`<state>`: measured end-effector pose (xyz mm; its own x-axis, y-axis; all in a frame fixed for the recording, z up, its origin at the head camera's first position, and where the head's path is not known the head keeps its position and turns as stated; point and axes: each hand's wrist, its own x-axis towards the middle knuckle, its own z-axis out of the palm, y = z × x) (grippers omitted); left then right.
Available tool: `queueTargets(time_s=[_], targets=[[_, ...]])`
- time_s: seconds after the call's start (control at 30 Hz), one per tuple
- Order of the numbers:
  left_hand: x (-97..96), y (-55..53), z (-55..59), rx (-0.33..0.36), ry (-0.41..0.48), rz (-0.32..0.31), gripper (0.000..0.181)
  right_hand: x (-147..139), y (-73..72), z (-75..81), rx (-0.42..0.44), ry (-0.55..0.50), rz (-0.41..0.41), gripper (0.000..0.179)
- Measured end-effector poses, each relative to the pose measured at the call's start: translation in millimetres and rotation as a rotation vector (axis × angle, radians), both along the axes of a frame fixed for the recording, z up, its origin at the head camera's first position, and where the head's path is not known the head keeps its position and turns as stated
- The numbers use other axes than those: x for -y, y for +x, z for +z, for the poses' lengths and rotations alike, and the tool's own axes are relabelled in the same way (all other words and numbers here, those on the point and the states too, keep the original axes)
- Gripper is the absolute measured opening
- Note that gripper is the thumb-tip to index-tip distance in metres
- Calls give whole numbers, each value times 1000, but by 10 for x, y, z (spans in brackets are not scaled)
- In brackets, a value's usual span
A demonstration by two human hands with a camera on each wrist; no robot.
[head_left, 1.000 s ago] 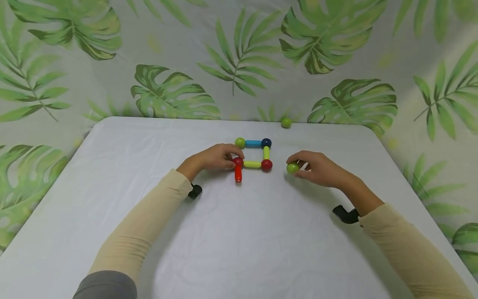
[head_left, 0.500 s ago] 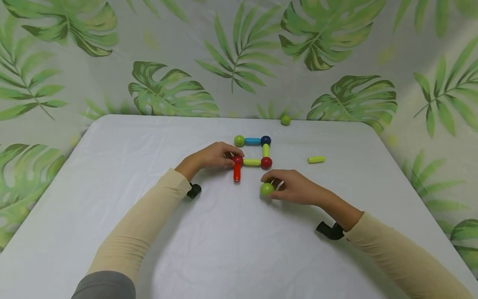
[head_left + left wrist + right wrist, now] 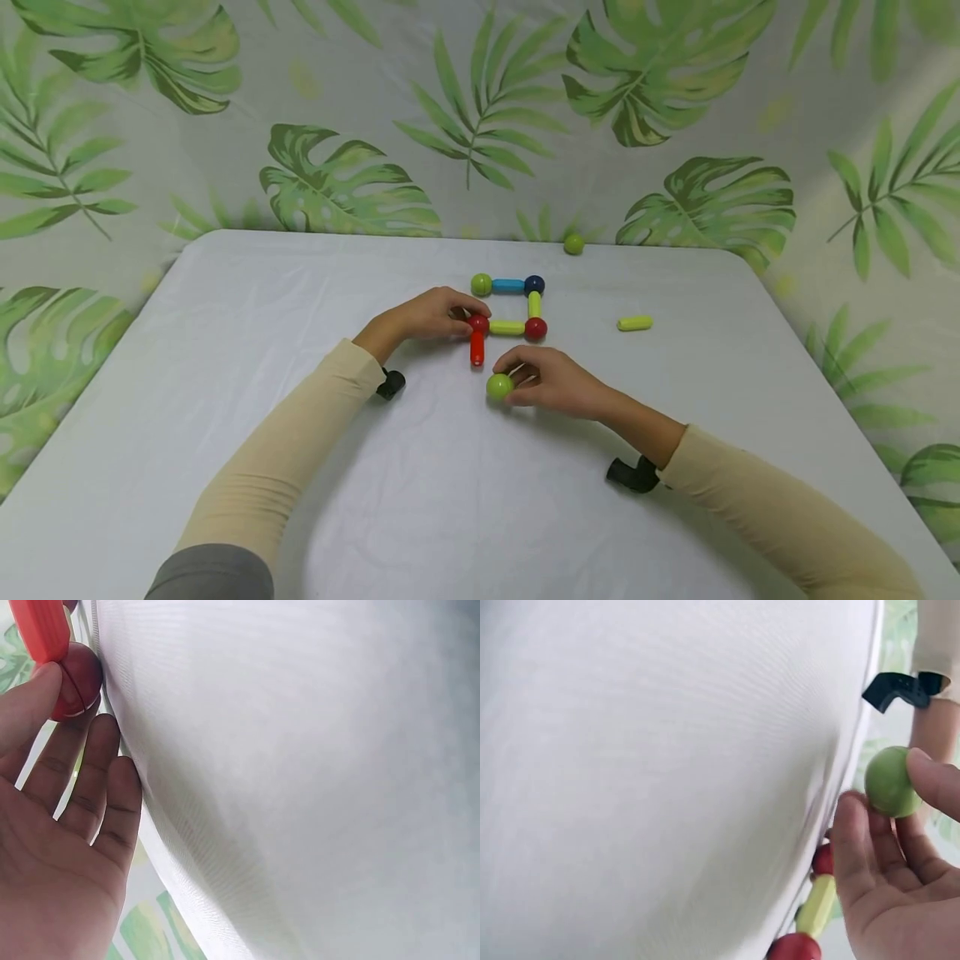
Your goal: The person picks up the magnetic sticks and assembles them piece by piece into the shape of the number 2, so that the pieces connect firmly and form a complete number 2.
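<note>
On the white table lies a chain of ball-and-stick building toys. My left hand [image 3: 431, 315] pinches the red ball [image 3: 82, 675] at its near left corner, thumb and fingers on either side. From that ball a red stick [image 3: 477, 350] points toward me, its near end free. A yellow-green stick [image 3: 507, 328] joins it to a second red ball [image 3: 536, 329]. Another yellow-green stick [image 3: 534, 306], a dark blue ball [image 3: 534, 286], a blue stick [image 3: 508, 286] and a green ball [image 3: 482, 284] follow. My right hand [image 3: 558, 382] holds a loose green ball [image 3: 891, 782] just nearer than the red stick's free end.
A single yellow-green stick [image 3: 635, 323] lies to the right of the chain. Another green ball [image 3: 573, 244] sits at the table's far edge, in front of the leaf-patterned cloth [image 3: 480, 117]. Black camera mounts [image 3: 633, 475] stick out from both wrists.
My right hand has carried the green ball leftward and toward me, from right of the chain to below the red stick. This uncovers the loose yellow-green stick. My left hand stays put.
</note>
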<state>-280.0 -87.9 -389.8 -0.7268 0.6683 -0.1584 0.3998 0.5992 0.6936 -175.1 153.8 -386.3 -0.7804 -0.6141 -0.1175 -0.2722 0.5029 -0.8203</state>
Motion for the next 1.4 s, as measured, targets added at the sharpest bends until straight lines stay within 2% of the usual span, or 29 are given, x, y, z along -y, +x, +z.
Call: queueTargets(time_s=[0.23, 0.5, 0.73, 1.13, 1.4], targets=[[-5, 23, -1, 5, 0, 4, 41, 74, -73, -59, 76, 68, -73, 33], [-8, 30, -9, 19, 8, 12, 41, 160, -128, -78, 208, 34, -141, 31], [-15, 19, 1, 4, 13, -2, 41, 198, -159, -93, 212, -10, -162, 31], [-6, 4, 3, 13, 4, -1, 41, 280, -152, -41, 165, -7, -195, 28], [22, 5, -4, 12, 12, 4, 41, 316, -184, -86, 169, -14, -178, 27]])
